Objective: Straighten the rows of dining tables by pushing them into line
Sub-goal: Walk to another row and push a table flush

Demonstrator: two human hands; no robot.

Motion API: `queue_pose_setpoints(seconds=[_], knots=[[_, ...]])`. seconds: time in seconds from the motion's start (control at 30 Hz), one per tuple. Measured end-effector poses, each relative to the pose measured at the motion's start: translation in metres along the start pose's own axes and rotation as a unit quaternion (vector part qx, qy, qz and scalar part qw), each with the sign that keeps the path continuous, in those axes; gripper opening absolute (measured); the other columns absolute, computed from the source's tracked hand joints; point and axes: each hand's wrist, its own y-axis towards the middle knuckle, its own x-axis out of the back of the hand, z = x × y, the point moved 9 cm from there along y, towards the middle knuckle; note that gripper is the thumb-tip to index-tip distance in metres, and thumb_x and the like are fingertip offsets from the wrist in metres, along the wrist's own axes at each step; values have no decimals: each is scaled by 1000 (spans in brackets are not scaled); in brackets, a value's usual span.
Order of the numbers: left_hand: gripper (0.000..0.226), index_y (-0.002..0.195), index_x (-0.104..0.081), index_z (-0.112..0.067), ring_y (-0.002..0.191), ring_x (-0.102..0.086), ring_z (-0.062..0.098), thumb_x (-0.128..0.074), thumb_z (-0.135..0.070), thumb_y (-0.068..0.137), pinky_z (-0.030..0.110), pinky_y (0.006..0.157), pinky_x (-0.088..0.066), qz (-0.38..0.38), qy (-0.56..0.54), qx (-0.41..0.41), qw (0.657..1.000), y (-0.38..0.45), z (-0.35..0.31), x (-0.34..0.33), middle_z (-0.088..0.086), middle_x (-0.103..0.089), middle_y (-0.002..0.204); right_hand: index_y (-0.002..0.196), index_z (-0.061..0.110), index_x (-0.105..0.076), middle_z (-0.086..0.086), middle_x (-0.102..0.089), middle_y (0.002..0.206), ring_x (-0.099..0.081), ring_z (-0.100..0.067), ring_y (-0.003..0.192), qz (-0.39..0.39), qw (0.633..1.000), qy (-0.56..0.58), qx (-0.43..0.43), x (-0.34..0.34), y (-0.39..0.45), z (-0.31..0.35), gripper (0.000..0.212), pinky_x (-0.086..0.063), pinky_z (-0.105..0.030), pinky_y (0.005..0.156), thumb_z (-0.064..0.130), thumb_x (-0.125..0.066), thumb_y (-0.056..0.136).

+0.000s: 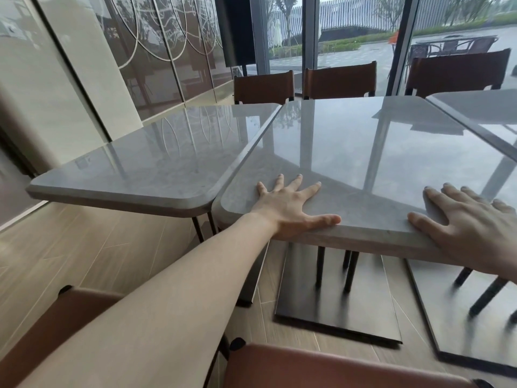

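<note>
a: both palms flat on the middle table, left hand by the near left corner, right hand at the near right, fingers spread, gripping nothing

b: skewed against the left table: far corners touching, near corners apart, so probably closing that wedge from the right

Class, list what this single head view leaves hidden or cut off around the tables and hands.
- Right hand: wrist cut off by the right edge.
- Right table: mostly beyond the right edge.
- Middle table: its top hides where the legs join.
- Near chairs: cut off by the bottom edge.
</note>
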Motion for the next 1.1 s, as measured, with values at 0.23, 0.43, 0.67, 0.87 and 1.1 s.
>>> queue_pose_setpoints(seconds=[0.23,0.43,0.67,0.87,1.1], knots=[[92,159,-14,-46,156,7,34,-40,-88,81,69,116,10,-5,0,0,1000,5,1,1,0,-3,171,147,31,-36,2,-41,153,-34,-24,144,2,1000,4,0,5,2,3,98,-32,-50,108,88,-3,75],[93,159,-14,-45,156,5,35,-39,-89,80,70,116,8,-9,5,-2,1000,9,2,2,0,-4,171,145,30,-38,1,-43,150,-35,-24,143,-1,1000,10,-3,3,7,2,96,-33,-51,107,89,-6,76],[92,159,-14,-46,156,6,34,-40,-88,81,69,117,8,-7,5,1,1000,11,2,3,0,-4,171,147,30,-38,1,-43,152,-35,-24,144,6,1000,12,-5,7,6,5,97,-33,-50,107,87,-6,76],[91,158,-15,-46,156,5,33,-39,-87,81,68,117,8,-10,-1,1,1000,11,2,4,-1,-4,171,149,31,-36,1,-42,154,-33,-23,146,17,1000,24,-11,7,7,4,102,-32,-51,111,90,-3,73],[91,158,-16,-46,156,4,34,-37,-88,81,67,118,8,-14,1,-1,1000,14,3,4,-1,-5,170,153,28,-35,-1,-30,164,-22,-25,154,41,998,42,-16,15,1,13,85,-23,-51,118,79,-21,86]])
